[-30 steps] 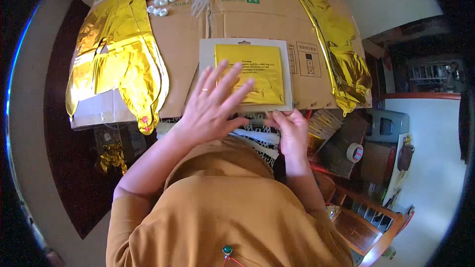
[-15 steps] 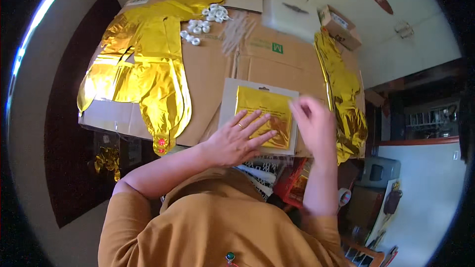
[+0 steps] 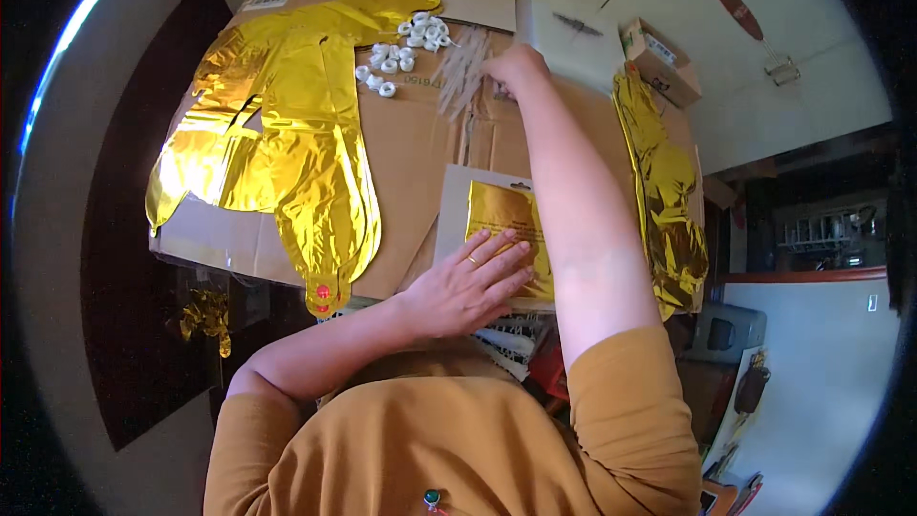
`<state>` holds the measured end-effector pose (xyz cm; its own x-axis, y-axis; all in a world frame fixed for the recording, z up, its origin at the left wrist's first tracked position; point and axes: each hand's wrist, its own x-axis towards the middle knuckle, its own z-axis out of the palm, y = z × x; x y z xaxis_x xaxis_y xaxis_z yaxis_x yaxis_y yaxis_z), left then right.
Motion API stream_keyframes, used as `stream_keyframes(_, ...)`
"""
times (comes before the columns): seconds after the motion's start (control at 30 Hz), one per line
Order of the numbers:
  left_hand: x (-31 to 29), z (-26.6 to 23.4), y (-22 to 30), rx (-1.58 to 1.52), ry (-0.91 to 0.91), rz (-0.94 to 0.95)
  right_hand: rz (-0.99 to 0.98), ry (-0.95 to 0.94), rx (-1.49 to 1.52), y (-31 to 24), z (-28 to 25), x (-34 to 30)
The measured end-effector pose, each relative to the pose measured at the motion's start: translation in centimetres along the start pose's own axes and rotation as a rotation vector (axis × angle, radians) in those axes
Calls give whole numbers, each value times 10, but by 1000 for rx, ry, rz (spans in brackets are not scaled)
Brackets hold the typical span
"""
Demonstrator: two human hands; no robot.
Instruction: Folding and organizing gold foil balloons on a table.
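Note:
My left hand [image 3: 466,285] lies flat, fingers spread, on a folded gold foil balloon [image 3: 501,203] that rests on a pale grey card [image 3: 453,217] with a hang hole at its top. Across the cardboard surface, my right hand [image 3: 518,71] is stretched to the far side, its fingers curled and pinched at the edge of a pile of thin clear straws [image 3: 459,79]. My forearm covers the right part of the card and foil. Left of the straws sit small white ribbon rolls [image 3: 425,32] in loose clusters.
Large flat gold foil balloons [image 3: 310,158] spread over the left of the cardboard surface [image 3: 406,148]. More gold foil [image 3: 659,201] lies along its right edge. A small cardboard box [image 3: 659,62] stands at the far right, against pale cabinet doors [image 3: 755,76].
My right hand has moved from the card's right edge forward to the clear straws, its fingers now at the pile. My left hand stays on the foil; the whole view has shifted slightly.

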<state>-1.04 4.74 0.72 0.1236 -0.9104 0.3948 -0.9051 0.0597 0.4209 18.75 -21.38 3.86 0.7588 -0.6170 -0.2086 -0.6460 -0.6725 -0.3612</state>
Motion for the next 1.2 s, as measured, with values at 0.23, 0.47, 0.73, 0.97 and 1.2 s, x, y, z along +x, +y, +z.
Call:
stream_keyframes(0.23, -13, 6, -9, -37, 111, 141, -166, -75, 576, 86, -48, -125)
stream_keyframes(0.47, -12, 5, -1, -13, 161, 159, -450, 75, 348, 189, -37, -351)
stream_keyframes(0.73, -6, 5, 8, -32, 204, 75, -631, 644, 47, 195, 31, -373)
stream_keyframes(0.97, -6, 8, 10, 73, 125, 153, -244, 626, 44, 196, 42, -346)
stream_keyframes(1.2, -8, 9, 2, 69, 59, 187, -551, 331, 162, 224, -5, -328)
